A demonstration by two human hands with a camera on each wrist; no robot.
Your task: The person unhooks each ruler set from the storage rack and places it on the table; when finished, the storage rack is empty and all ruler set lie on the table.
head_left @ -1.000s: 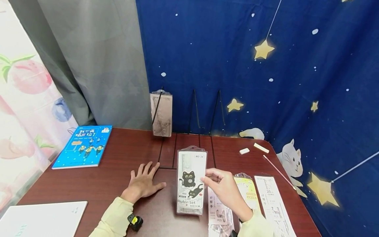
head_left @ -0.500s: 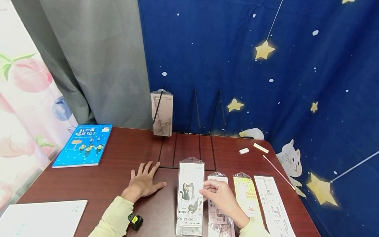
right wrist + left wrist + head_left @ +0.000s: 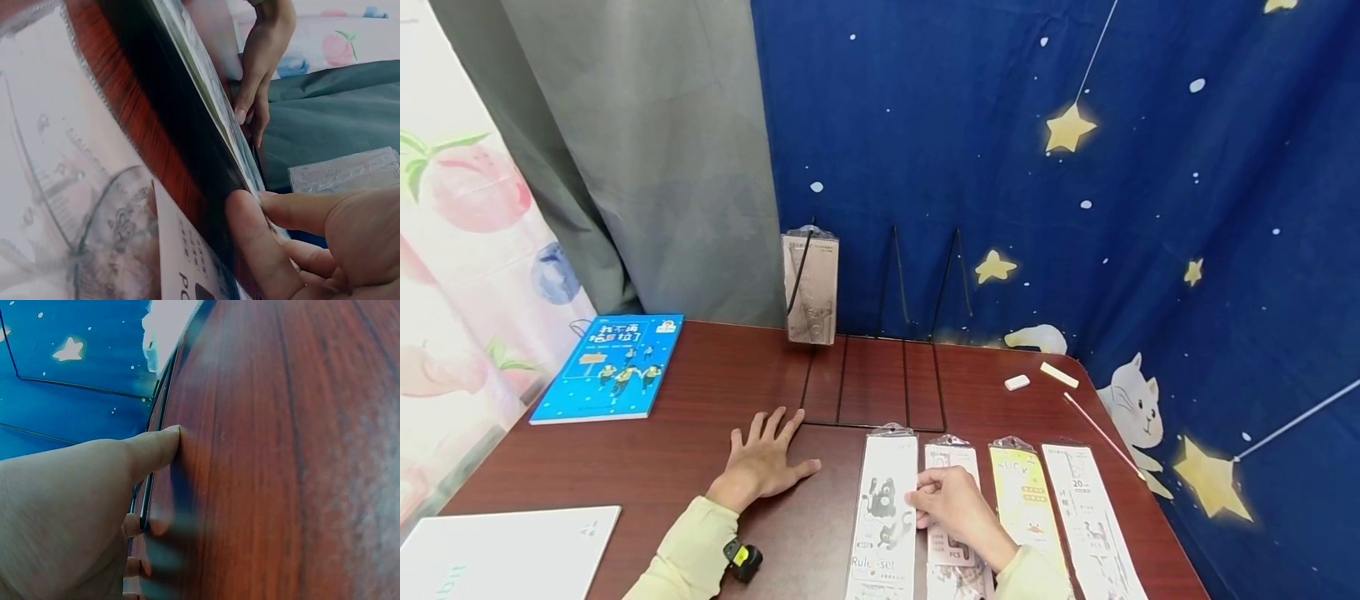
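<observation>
Right hand pinches cat ruler set, nearly flat on desk lower centre; left hand flat, released.

Head view: the lower ends of the four packs — cat pack, pink pack, yellow pack and white pack — run past the bottom edge, and the right hand covers the middle of the pink pack; print on the white pack is too small to read. The notebook is cropped at the lower left corner. Left wrist view: the left hand is cropped, its fingertips mostly out of sight, and the table is blurred.
</observation>
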